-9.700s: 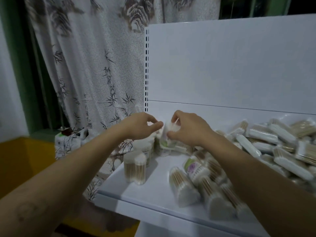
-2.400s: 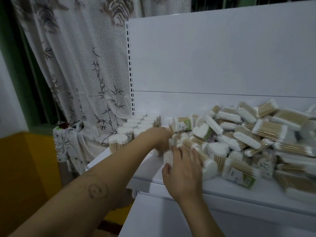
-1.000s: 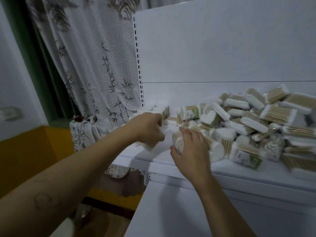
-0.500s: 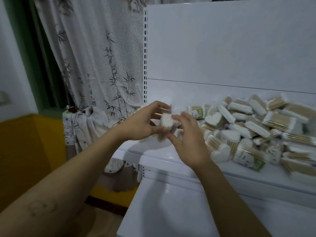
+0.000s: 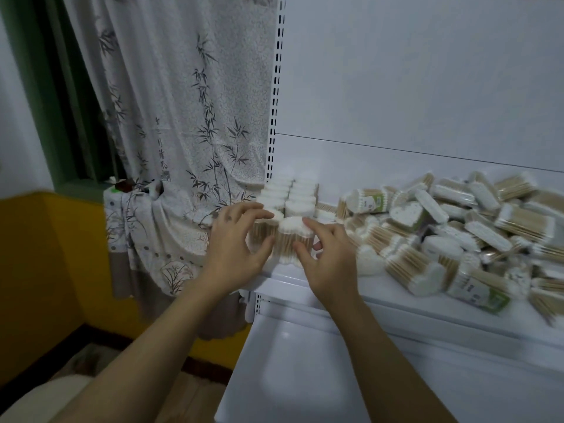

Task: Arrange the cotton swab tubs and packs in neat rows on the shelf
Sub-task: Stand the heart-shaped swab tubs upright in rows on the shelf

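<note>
Shelf: a white metal shelf (image 5: 396,296) ran across the right half of the view, with a white back panel (image 5: 427,87) behind it and a slotted post (image 5: 277,87) up its left edge.
Neat rows: at the shelf's left end, upright tubs (image 5: 300,193) of cotton swabs stood in two rows, packed touching each other from the back panel out toward the front edge.
Left front tub (image 5: 259,232): stood upright at the front of the left row, right by the shelf's front-left corner.
Right front tub (image 5: 291,239): upright too, touching the left one, at the front of the right row, close to the shelf's edge.
Left hand (image 5: 235,245): wrapped on the left front tub, fingers curled over its white top and thumb against its front side.
Right hand (image 5: 329,257): pinched the right front tub, forefinger on the top rim and thumb low on its side.
Hands together or apart: close, one tub each, not touching each other.
Messy pile (image 5: 457,236): the middle and right of the shelf were a loose heap of tubs and packs lying every which way, a bit blurry.
Green-label tub (image 5: 369,201): lay on its side at the pile's left edge, near the rows but apart from them.
Heart-shaped pack (image 5: 407,213): tipped up in the pile, white face showing.
Lower shelf (image 5: 305,377): white, sat under the main shelf.
Curtain (image 5: 183,132): pale bamboo print, hung just left of the shelf.
Yellow wall (image 5: 36,270): further left of the shelf, below the curtain.
</note>
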A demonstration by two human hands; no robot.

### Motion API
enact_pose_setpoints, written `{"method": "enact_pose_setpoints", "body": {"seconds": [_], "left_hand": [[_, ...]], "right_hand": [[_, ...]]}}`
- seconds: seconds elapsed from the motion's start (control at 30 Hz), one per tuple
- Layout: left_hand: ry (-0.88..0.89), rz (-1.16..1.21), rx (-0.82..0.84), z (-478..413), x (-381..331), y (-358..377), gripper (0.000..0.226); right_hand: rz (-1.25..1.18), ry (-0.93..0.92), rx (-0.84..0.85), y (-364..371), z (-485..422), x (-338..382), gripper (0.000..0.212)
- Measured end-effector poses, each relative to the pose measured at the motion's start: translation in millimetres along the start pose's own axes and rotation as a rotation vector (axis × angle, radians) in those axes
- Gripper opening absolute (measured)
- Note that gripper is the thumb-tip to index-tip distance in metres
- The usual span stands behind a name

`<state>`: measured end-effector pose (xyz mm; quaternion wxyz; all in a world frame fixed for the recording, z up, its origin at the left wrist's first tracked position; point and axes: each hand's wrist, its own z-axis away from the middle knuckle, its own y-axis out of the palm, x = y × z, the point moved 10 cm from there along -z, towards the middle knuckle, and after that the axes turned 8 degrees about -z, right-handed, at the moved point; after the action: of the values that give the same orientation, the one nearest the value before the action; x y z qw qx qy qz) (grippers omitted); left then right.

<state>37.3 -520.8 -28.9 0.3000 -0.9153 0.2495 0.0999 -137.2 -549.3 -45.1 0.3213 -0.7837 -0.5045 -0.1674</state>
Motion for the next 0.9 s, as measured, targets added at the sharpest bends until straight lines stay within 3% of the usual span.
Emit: {"method": "enact_pose_setpoints", "body": {"seconds": [0.23,0.47,0.7,0.9], "left_hand": [[0.005,-0.137,0.042,-2.9,11.8,19.9,0.062],[-0.018,-0.172,0.058,-3.7,20.2,29.8,0.064],[-0.016,-0.157,0.1,-7.3,28.0,39.4,0.075],[-0.02,-0.157,0.113,-4.3,31.2,46.4,0.079]], "right_hand": [[0.08,0.033,0.072,17.0,-18.8,-9.8,0.044],[0.086,-0.026,0.14,27.0,-11.6,-7.7,0.063],[-0.03,0.177,0.163,30.8,-11.4,-28.4,0.076],[-0.054,0.247,0.185,30.8,-7.0,-34.4,0.067]]}}
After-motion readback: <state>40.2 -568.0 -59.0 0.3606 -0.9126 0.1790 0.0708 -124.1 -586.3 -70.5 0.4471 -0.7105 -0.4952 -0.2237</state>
